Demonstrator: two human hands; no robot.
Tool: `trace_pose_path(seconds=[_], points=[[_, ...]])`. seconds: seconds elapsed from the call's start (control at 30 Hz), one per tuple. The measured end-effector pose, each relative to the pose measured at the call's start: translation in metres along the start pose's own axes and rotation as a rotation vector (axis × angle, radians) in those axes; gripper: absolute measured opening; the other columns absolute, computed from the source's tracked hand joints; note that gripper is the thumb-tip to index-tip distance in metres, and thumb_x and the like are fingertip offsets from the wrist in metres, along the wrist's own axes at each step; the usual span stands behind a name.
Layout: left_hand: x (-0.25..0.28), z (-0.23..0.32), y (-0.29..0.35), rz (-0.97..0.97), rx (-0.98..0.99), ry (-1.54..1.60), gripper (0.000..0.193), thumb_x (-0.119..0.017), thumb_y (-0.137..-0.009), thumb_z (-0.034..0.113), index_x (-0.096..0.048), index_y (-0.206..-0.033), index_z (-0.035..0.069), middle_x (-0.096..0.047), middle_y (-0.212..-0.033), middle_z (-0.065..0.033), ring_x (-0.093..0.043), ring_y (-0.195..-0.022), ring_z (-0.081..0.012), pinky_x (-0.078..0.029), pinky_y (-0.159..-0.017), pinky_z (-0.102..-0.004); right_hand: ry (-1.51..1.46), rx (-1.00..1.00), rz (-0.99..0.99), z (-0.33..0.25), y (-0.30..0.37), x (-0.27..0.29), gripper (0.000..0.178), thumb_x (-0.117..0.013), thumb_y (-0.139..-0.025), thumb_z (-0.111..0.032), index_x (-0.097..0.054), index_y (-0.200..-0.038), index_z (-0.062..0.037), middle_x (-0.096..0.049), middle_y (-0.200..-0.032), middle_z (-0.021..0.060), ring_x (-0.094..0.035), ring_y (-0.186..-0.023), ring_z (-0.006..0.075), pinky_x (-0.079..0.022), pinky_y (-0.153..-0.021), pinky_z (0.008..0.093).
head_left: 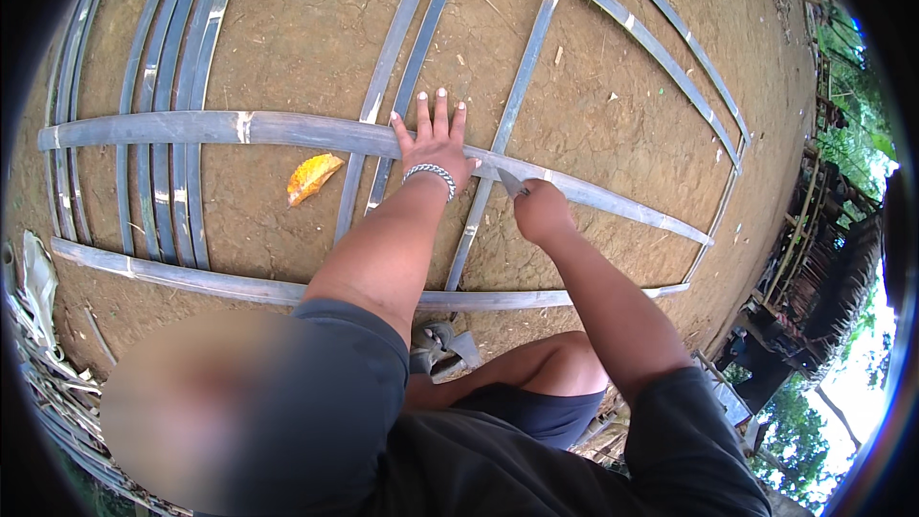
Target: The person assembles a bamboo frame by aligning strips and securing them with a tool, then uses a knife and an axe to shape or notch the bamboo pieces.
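Note:
A long dark bamboo slat lies crosswise over several lengthwise slats on the ground. My left hand presses flat on it, fingers spread, a chain bracelet round the wrist. Just to the right, my right hand is closed round a knife, its handle hidden in the fist. The pointed knife blade rests at the near edge of the crosswise slat, close to where a lengthwise slat passes under it. Whether the blade touches the slat I cannot tell.
Another crosswise slat lies nearer my legs. Several lengthwise slats sit close together at the left. A yellow leaf lies on the bare dirt. Bundled sticks are at the lower left, a thatched structure at the right.

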State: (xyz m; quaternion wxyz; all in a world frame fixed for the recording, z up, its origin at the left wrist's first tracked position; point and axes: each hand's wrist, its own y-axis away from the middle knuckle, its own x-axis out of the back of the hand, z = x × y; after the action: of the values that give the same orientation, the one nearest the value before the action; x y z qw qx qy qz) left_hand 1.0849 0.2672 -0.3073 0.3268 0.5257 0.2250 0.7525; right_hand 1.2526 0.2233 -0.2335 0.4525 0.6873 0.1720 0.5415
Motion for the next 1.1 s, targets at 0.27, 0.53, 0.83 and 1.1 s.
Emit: trace_pose_path(seconds=[0.27, 0.53, 0.83, 1.1], points=[[0.008, 0.003, 0.001, -0.009, 0.007, -0.012, 0.090, -0.054, -0.096, 0.056, -0.006, -0.163, 0.020, 0.008, -0.169, -0.0104, 0.013, -0.155, -0.0351, 0.005, -0.116, -0.0707, 1.038, 0.707, -0.122, -0.027, -0.010, 0.070, 0.021, -0.053, -0.092, -0.009, -0.067, -0.106, -0.0013, -0.072, -0.098, 0.0186, -0.074, -0.085, 0.0302, -0.059, -0.068, 0.0430], [0.001, 0.002, 0.003, -0.007, 0.015, -0.034, 0.090, -0.053, -0.096, 0.057, -0.006, -0.163, 0.020, 0.009, -0.169, -0.0101, 0.012, -0.155, -0.0354, 0.005, -0.116, -0.0710, 0.397, 0.287, -0.144, 0.011, -0.033, 0.020, 0.020, -0.052, -0.094, -0.009, -0.069, -0.102, -0.0016, -0.070, -0.092, 0.0184, -0.072, -0.080, 0.0303, -0.056, -0.059, 0.0413], [-0.007, 0.002, -0.002, 0.070, 0.050, -0.124, 0.089, -0.053, -0.095, 0.060, -0.007, -0.163, 0.024, 0.008, -0.170, -0.0079, 0.011, -0.155, -0.0349, 0.002, -0.116, -0.0709, 1.097, 0.598, -0.048, -0.042, 0.010, 0.036, 0.019, -0.059, -0.092, -0.014, -0.076, -0.098, -0.0072, -0.074, -0.104, 0.0113, -0.073, -0.094, 0.0278, -0.059, -0.075, 0.0403], [-0.020, 0.008, -0.004, 0.106, 0.029, -0.138, 0.089, -0.053, -0.095, 0.060, -0.009, -0.163, 0.025, 0.006, -0.170, -0.0080, 0.009, -0.155, -0.0343, 0.001, -0.116, -0.0717, -0.164, -0.173, -0.148, 0.002, -0.025, 0.025, 0.021, -0.055, -0.095, -0.015, -0.072, -0.094, -0.0036, -0.074, -0.095, 0.0148, -0.073, -0.088, 0.0279, -0.056, -0.067, 0.0409]])
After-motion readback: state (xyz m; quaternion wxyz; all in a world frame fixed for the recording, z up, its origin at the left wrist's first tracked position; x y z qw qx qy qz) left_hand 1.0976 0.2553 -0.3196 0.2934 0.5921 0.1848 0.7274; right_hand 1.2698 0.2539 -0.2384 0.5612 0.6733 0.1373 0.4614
